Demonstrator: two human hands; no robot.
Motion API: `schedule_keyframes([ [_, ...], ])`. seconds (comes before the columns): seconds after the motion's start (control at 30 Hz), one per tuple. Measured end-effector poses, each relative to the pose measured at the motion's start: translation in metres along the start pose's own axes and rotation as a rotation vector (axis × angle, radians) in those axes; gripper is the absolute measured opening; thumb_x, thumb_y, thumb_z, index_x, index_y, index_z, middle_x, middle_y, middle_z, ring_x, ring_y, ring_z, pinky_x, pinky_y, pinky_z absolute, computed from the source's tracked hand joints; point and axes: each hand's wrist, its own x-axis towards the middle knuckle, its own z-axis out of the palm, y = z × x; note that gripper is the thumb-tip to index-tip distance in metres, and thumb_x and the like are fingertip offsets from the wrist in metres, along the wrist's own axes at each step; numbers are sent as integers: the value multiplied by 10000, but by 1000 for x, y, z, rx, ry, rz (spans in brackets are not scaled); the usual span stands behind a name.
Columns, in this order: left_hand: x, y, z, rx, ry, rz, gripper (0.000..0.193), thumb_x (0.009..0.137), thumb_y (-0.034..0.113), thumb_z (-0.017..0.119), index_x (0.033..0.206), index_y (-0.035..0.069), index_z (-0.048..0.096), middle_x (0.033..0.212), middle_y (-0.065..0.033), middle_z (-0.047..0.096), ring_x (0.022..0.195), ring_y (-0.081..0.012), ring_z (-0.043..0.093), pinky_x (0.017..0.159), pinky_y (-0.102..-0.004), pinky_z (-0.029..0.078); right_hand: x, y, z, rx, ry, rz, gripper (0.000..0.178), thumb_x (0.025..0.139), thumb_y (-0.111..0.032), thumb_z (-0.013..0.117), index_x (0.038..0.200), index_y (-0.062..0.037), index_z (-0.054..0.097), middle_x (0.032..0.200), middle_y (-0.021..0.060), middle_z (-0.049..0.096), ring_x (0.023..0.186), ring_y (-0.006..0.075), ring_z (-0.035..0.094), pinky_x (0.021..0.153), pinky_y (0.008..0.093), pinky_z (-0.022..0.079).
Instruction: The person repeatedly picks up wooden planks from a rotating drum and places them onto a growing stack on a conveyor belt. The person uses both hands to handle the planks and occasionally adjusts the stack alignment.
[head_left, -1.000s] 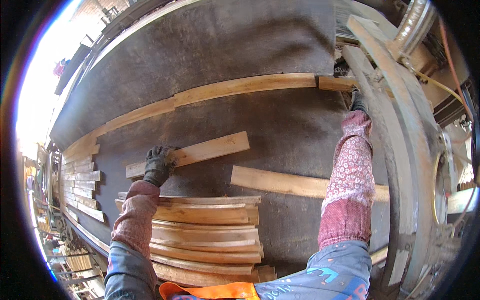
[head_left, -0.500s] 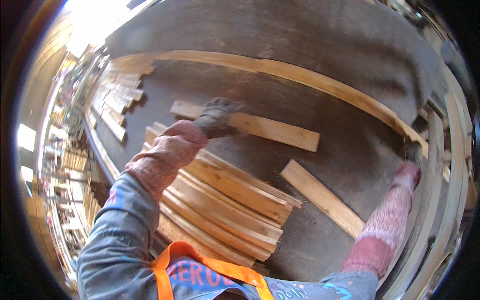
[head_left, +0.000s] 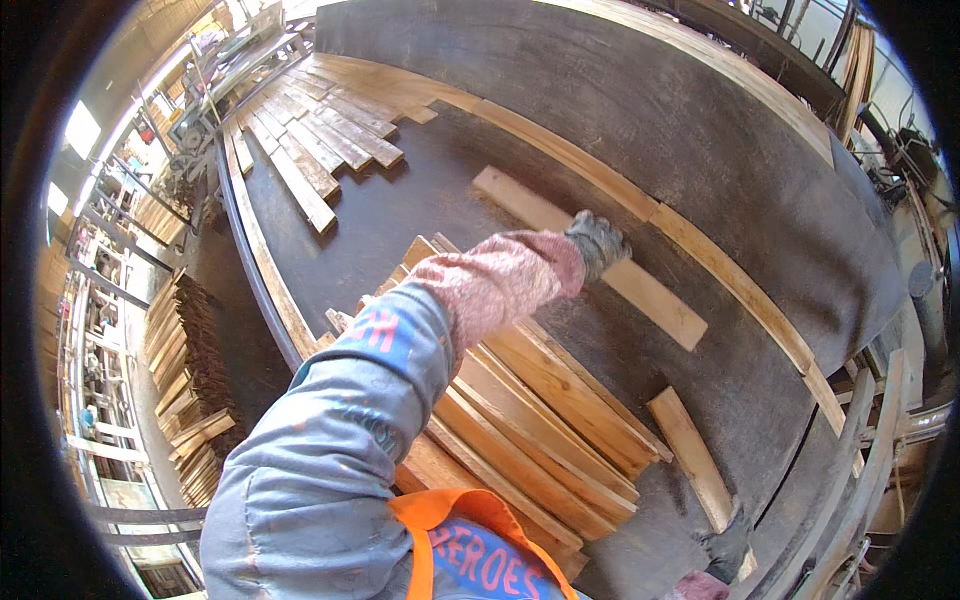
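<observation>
My left hand [head_left: 598, 245], in a dark grey work glove, is closed over the middle of a short wooden board [head_left: 658, 302]. That board lies slantwise over the dark tabletop, close to a long strip of planks [head_left: 690, 235]. Low on the right, my right hand [head_left: 728, 548], also in a dark glove, grips the near end of a second short board [head_left: 688, 450]; its fingers are partly blurred. Between my arms sits a stack of loose boards [head_left: 560, 410], partly covered by my left sleeve.
Rows of laid boards [head_left: 335, 135] with staggered ends cover the table's far left. A wooden edge rail [head_left: 268, 270] runs along its left side. Beyond that stands a pile of timber [head_left: 180, 385] on the floor. Metal rails [head_left: 850, 490] border the right.
The view has swung round. My left hand has brought its board nearer the long strip. My right hand has left the strip's right end and come down to the other short board.
</observation>
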Motion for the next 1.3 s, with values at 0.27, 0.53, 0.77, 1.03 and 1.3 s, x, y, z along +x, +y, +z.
schedule_keyframes([
  [0.27,36,-182,29,33,177,-112,374,1007,248,531,1368,309,609,1377,-3,624,1327,-272,557,1049,-553,416,-10,-14,16,-11,-251,334,812,498,-194,924,1247,-59,640,1163,169,673,1112,368,631,1012,423,503],
  [0.53,70,-344,109,-33,236,-154,638,955,231,609,1556,341,427,1619,-5,429,1458,-350,420,1154,-628,334,24,-73,13,230,-180,281,550,695,-172,803,1190,-11,625,1188,184,686,996,351,692,858,404,562],
  [0.77,79,-392,156,-113,207,-51,695,917,304,712,1553,291,433,1505,-55,538,1358,-357,533,1083,-553,471,173,-154,22,130,-107,96,690,796,-276,731,1418,-58,526,1321,169,628,1170,316,611,972,397,517],
  [1.03,49,-414,174,-204,283,-257,580,902,347,712,1456,266,562,1451,-81,548,1283,-340,569,1038,-522,493,329,-322,43,-278,-239,39,822,780,-422,765,1523,-208,486,1533,154,510,1409,361,482,1168,501,387],
  [1.3,92,-233,87,-271,409,67,551,915,350,691,1435,205,579,1420,-120,572,1320,-359,543,1079,-537,453,381,-363,76,26,-41,291,597,869,-378,763,1395,-133,624,1499,142,545,1402,353,481,1142,449,407],
])
